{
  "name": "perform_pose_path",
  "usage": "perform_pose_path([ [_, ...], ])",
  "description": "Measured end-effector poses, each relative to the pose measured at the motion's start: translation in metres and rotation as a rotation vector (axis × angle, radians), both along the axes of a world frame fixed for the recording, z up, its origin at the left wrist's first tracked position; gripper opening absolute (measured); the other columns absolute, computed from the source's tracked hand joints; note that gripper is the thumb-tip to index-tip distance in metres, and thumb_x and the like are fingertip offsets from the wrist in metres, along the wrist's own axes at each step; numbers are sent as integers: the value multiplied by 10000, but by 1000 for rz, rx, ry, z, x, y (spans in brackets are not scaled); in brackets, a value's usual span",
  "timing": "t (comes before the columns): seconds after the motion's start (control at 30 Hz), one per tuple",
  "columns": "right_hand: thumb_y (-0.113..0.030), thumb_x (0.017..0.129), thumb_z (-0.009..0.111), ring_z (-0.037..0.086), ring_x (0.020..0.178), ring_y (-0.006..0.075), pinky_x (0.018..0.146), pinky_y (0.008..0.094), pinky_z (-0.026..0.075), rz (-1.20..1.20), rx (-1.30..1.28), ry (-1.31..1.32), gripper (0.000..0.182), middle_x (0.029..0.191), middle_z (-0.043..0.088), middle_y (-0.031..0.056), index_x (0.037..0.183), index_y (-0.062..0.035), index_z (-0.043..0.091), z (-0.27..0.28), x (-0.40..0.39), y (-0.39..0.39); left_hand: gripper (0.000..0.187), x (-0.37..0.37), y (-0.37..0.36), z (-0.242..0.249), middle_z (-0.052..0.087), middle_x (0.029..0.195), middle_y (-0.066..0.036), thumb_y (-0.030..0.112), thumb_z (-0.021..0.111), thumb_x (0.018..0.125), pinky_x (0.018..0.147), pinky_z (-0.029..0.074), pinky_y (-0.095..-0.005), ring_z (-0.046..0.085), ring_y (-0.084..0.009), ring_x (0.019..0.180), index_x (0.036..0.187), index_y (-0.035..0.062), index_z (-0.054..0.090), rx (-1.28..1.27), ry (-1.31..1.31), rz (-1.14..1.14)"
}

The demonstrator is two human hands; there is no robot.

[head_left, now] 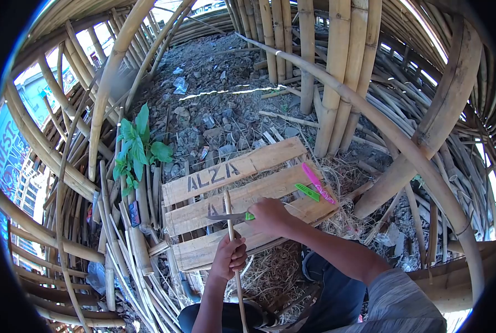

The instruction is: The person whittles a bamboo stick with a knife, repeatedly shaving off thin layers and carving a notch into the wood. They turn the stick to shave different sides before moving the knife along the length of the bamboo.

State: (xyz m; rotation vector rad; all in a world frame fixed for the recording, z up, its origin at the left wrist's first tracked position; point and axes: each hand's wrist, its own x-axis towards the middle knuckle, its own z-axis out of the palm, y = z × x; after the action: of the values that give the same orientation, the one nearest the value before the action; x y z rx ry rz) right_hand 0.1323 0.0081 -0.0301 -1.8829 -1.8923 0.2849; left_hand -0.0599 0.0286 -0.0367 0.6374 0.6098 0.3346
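Note:
My left hand is wrapped round a thin bamboo strip that stands nearly upright. A knife with a green handle is in my right hand, and its curved blade crosses the strip a little above my left hand. Behind both hands lies a slatted wooden crate top with dark printed letters. On its right part rest a green cutter and a pink item, side by side.
Split bamboo strips lie at the left, near a leafy green plant and a phone-like object. Thick bamboo poles rise at the back right. A long pole slants across the right. Shavings cover the ground below the crate.

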Motion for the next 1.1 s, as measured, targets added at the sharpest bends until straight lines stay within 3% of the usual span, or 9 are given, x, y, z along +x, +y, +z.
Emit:
perform_pose_path([
  [0.5, -264, 726, 612, 645, 609, 342, 597, 425, 527, 55, -82, -1, 260, 621, 613, 202, 679, -12, 658, -13, -15, 4, 140, -5, -1, 0, 302, 488, 51, 110, 507, 898, 265, 177, -195, 237, -42, 312, 802, 161, 419, 11, 19, 31],
  [0.6, -251, 722, 608, 649, 622, 335, 599, 430, 521, -40, -49, -22, 243, 625, 614, 203, 672, -18, 659, -20, -8, 14, 177, -5, -1, -5, 308, 502, 39, 92, 494, 904, 265, 181, -209, 243, -52, 316, 792, 157, 374, 15, -8, 8],
  [0.67, -238, 718, 607, 648, 625, 338, 586, 425, 517, -282, 83, -36, 226, 637, 619, 202, 667, -24, 659, -13, 9, 29, 175, -5, -1, -7, 307, 505, 39, 91, 490, 905, 266, 182, -209, 238, -51, 317, 794, 160, 373, 36, 13, 9],
  [0.8, -258, 714, 624, 634, 642, 350, 586, 452, 496, -306, 20, -11, 206, 654, 622, 174, 669, -59, 656, -11, -3, 22, 177, -5, 4, 1, 302, 503, 41, 93, 494, 904, 267, 182, -207, 243, -49, 322, 793, 161, 375, 63, 31, 7],
  [1.1, -284, 727, 636, 643, 644, 336, 603, 435, 523, -148, 11, -24, 230, 646, 623, 171, 687, -58, 656, -21, -14, 8, 146, -13, 3, -4, 299, 497, 51, 114, 517, 894, 275, 187, -198, 243, -46, 325, 801, 165, 418, 61, 62, 56],
])
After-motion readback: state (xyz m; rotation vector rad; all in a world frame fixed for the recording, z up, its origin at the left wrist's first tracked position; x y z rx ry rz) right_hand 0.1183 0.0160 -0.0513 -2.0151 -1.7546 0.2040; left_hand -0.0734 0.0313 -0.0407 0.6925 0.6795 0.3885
